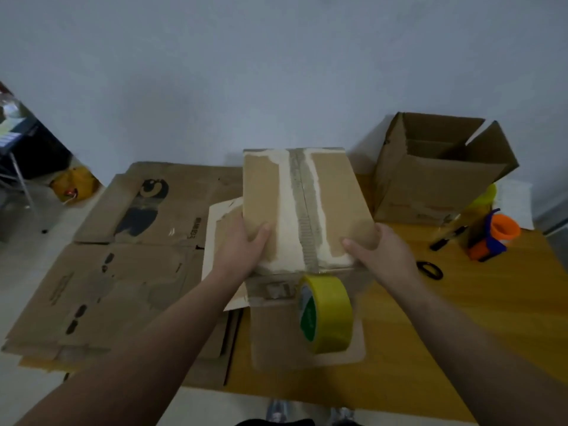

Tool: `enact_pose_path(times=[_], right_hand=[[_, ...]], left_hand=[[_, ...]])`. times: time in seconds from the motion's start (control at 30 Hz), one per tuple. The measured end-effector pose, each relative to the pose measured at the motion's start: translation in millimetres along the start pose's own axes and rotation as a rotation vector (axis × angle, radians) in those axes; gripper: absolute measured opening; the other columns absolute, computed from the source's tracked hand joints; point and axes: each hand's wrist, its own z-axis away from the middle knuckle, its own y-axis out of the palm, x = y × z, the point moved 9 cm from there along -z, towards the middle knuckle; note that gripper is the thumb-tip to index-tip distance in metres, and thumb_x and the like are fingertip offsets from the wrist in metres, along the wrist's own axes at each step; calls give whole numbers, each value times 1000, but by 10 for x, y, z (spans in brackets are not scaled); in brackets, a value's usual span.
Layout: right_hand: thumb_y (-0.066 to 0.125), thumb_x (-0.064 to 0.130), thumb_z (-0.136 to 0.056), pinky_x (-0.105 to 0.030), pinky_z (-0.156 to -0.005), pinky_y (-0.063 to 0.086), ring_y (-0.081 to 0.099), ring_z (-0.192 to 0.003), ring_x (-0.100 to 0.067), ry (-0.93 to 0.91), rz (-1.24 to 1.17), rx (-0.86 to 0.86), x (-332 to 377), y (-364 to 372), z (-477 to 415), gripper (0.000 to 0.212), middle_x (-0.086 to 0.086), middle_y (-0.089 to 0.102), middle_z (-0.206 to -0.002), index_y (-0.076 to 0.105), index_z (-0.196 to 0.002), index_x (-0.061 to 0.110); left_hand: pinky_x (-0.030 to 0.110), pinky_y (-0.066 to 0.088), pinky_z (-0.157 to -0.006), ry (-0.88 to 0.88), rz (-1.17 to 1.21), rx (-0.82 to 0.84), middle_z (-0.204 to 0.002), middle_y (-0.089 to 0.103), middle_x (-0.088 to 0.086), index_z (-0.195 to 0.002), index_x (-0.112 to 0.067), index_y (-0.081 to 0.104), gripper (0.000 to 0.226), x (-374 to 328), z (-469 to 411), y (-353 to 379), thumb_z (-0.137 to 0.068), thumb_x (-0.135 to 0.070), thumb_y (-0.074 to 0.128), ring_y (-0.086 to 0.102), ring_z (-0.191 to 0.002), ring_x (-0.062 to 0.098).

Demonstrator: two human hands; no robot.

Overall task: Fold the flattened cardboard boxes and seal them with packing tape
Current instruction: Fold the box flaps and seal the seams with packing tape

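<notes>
A folded cardboard box (335, 195) stands at the table's middle, its top flaps closed, with torn paper and an old grey tape strip along the seam. My left hand (242, 244) grips its near left corner, thumb on top. My right hand (378, 250) grips the near right corner, thumb on the top face. A yellow roll of packing tape (330, 315) stands on edge against the box's near side, apart from both hands. Several flattened cardboard boxes (123, 256) lie stacked to the left.
An open cardboard box (430, 186) stands at the back right of the yellow wooden table (476, 318). An orange and blue tape dispenser (491, 238), a black marker (445, 239) and black scissors (430, 269) lie on the right. A dark chair (27, 158) stands far left.
</notes>
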Motion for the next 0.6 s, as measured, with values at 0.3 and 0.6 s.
enact_pose_path(times=[0.3,0.6], right_hand=[[69,52,-82,-42,-98,43,46,-122,-32,43,15,-103,-182,362,232,78,-13,47,-133,39,-141,10],[57,29,-96,-36,-85,52,66,-86,-18,238,-561,597,-68,908,1155,16,-4,70,-93,68,-93,18]], left_hand=[[40,-18,-114,671,-918,340,-159,-14,-2,-151,-36,4,59,-25,202,701,-96,-55,0,-24,-141,18],[35,-10,-116,699,-1020,475,-160,-11,-8,-151,-34,-6,57,84,241,979,-100,-52,9,-13,-146,11]])
